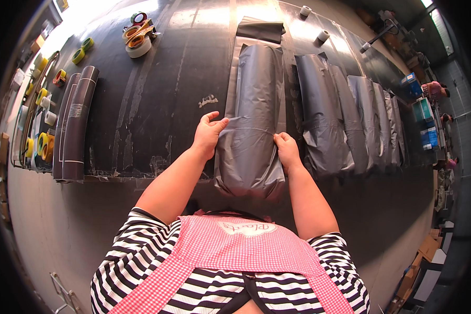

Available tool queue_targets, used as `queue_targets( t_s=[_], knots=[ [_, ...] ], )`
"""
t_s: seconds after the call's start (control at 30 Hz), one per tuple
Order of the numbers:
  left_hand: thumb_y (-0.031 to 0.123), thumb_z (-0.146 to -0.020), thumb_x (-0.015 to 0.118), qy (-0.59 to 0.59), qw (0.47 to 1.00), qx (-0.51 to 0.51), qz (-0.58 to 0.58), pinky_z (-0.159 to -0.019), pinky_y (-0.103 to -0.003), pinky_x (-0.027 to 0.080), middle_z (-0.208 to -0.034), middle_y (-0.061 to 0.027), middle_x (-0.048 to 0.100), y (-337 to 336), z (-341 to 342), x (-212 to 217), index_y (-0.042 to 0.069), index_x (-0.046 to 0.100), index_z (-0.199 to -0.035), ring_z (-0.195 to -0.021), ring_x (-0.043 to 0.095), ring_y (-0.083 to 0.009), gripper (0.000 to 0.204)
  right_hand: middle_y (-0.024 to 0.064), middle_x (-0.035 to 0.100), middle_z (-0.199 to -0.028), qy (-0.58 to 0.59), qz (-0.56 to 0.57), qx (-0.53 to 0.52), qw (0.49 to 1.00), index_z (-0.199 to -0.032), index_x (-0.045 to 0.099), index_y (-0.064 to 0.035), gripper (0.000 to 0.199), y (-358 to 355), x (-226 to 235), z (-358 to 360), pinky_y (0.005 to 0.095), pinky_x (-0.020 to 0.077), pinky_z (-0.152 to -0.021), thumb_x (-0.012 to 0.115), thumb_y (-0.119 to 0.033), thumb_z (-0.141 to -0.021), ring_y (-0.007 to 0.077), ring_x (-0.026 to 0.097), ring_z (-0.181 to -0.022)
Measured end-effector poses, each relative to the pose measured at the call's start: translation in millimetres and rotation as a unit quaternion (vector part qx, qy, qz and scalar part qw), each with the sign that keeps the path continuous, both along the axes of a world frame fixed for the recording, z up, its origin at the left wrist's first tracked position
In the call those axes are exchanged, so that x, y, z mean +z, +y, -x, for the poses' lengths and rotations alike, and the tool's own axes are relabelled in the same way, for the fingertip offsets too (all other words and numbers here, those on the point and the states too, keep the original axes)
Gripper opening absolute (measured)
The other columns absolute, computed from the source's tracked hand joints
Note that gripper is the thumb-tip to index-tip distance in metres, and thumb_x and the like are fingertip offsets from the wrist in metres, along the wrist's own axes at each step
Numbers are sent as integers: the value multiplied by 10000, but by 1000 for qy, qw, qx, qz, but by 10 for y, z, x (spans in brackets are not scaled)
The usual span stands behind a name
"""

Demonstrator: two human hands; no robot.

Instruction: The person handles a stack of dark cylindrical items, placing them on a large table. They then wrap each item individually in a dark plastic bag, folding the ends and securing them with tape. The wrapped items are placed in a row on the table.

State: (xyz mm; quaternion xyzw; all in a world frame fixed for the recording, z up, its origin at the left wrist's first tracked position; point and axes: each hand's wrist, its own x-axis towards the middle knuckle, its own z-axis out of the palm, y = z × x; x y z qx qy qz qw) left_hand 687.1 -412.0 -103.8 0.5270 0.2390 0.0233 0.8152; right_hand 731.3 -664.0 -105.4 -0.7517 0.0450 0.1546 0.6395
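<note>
The grey wrapped bundle point(251, 125), a long roll in glossy grey plastic film, lies lengthwise on the black desk point(157, 99), its near end at the desk's front edge just ahead of the person. A thin band crosses the bundle between the two hands.

The left hand point(208, 135) rests against the bundle's left side with fingers spread and open, the thumb reaching onto the film. The right hand point(286, 149) is curled shut against the bundle's right side, pinching the film at the level of the band.

Beyond the bundle's far end lies a folded dark sheet point(260, 29). To the right, a row of similar grey wrapped bundles point(350, 115) lies side by side, each overlapping the next. Two small white rolls point(315, 23) stand near the desk's far edge.

To the left, well apart from the hands, two dark brown tubes point(76, 123) lie parallel near the desk's left end. A cluster of tape rolls point(137, 37) sits at the far left part of the desk; further yellow and green tape rolls point(42, 99) line the left rim.

The person wears a black-and-white striped shirt point(141, 256) under a red checked apron point(235, 246).
</note>
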Motion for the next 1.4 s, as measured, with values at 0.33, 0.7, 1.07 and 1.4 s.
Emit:
queue_targets(
  t_s=[0.33,0.7,1.07,1.4],
  knots=[
    [20,-849,722,-79,967,-34,-239,-828,-283,519,-959,-47,649,-178,-117,-174,55,581,-1227,-872,625,-132,405,5,552,-712,-61,90,27,994,-801,581,-44,249,-57,-134,-17,296,418,-652,559,-202,-992,100,479,-696],
    [74,-834,664,-151,825,-89,-538,-894,-413,510,-1180,-125,609,-221,128,236,71,564,-1262,-1035,620,-317,439,182,646,-1101,-158,337,50,927,-1349,480,-2,557,-101,567,63,416,499,-901,702,-173,-868,316,642,-1013],
    [372,-649,914,-252,858,-252,-371,-1184,-517,245,-1614,-300,-67,-559,1122,58,100,69,-1591,-1492,93,-499,1295,219,69,-1645,-286,26,150,946,-1601,10,-76,1073,-43,84,1156,440,191,-1207,702,-477,-885,359,168,-1511],
    [335,-669,898,-218,801,-357,-428,-1172,-553,260,-1595,-327,-84,-1425,501,658,173,194,-1586,-1461,81,-552,1168,111,482,-1414,5,-305,69,950,-1536,284,-75,974,-834,621,519,382,464,-1045,861,-215,-763,251,510,-1269]
  ],
)
